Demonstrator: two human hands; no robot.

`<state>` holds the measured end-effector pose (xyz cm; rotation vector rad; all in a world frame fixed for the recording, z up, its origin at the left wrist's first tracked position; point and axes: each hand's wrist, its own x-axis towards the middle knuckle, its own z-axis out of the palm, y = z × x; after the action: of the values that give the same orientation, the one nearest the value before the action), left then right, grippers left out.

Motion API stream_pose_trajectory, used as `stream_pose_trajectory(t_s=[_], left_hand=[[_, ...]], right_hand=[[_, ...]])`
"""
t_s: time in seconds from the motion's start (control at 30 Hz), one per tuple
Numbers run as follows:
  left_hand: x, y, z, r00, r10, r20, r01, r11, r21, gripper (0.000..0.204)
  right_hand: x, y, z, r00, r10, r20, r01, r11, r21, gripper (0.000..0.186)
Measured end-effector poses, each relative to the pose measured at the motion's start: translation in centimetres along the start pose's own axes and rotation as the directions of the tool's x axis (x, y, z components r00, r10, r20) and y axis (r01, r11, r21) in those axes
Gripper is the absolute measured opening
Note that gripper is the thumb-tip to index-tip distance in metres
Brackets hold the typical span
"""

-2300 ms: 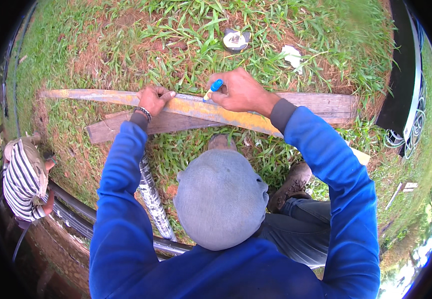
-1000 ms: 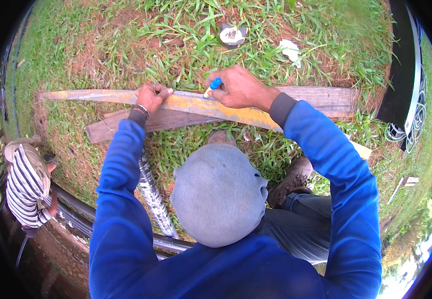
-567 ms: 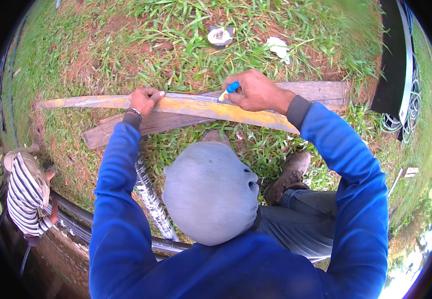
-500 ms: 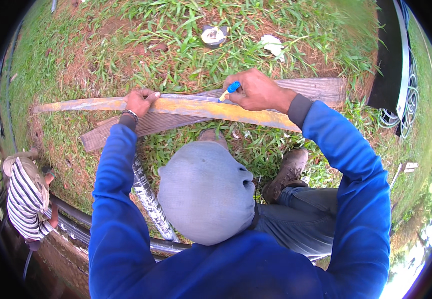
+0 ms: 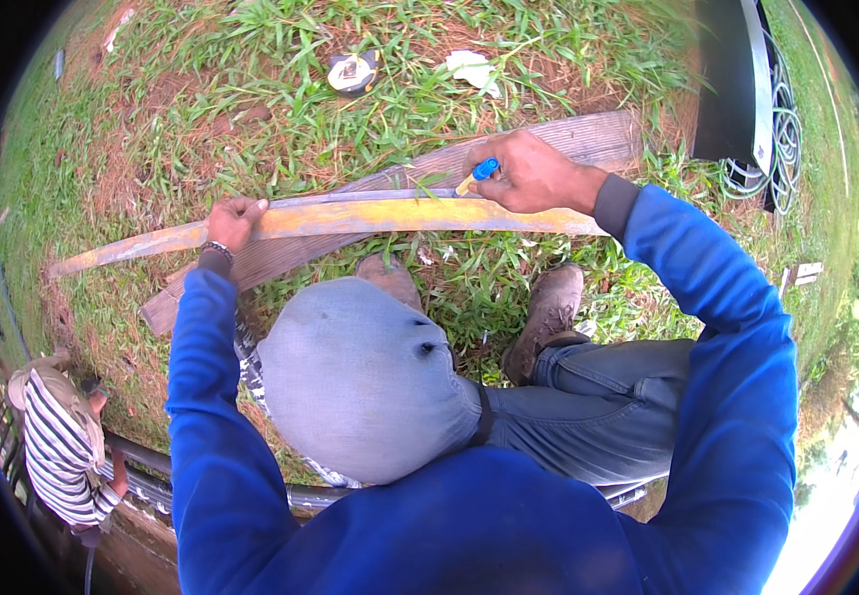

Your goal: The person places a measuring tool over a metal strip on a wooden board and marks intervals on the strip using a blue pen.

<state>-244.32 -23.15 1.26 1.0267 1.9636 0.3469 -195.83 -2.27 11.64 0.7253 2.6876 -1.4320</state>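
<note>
A long flat bar (image 5: 370, 219), grey with worn yellow patches, lies across a ribbed weathered board (image 5: 608, 141) on the grass. My left hand (image 5: 234, 222) grips the bar left of centre, thumb on its upper edge, fingers closed. Toward the bar's right half, my right hand (image 5: 529, 171) is closed around a yellow marker (image 5: 481, 173) with a blue end, held slanting with its lower tip at the upper edge of the bar. Above them in the grass lie a round tape measure (image 5: 352, 73) and a crumpled white scrap (image 5: 472, 71).
A black panel (image 5: 722, 89) with a metal edge and coiled hoses (image 5: 775, 149) stand at the right. A person in a striped shirt (image 5: 62, 451) bends at lower left beside dark rails. My boots (image 5: 542, 322) and bent legs are below the bar; a white-wrapped pole is partly hidden.
My right hand with the marker has shifted rightward along the bar, farther from my left hand. The view has swung, so the board, tape measure and panel appear farther left.
</note>
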Motion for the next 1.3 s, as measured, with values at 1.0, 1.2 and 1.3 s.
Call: stream_pose_trajectory(t_s=[1.0, 1.2, 1.3], left_hand=[[1.1, -1.4, -0.6, 0.997, 0.06, 0.046, -0.063, 0.997, 0.055, 0.031], [1.6, -2.4, -0.7, 0.996, 0.063, 0.061, -0.064, 0.998, 0.021, 0.03], [1.7, -3.2, -1.0, 0.997, 0.055, 0.06, -0.056, 0.998, 0.018, 0.03]], right_hand=[[-12.9, 3.1, -5.4, 0.923, 0.382, -0.055, -0.383, 0.923, -0.023, 0.022], [-14.7, 2.8, -6.9, 0.87, 0.492, -0.015, -0.493, 0.869, -0.041, 0.025], [-15.7, 3.5, -7.2, 0.859, 0.51, -0.037, -0.511, 0.859, -0.035, 0.026]])
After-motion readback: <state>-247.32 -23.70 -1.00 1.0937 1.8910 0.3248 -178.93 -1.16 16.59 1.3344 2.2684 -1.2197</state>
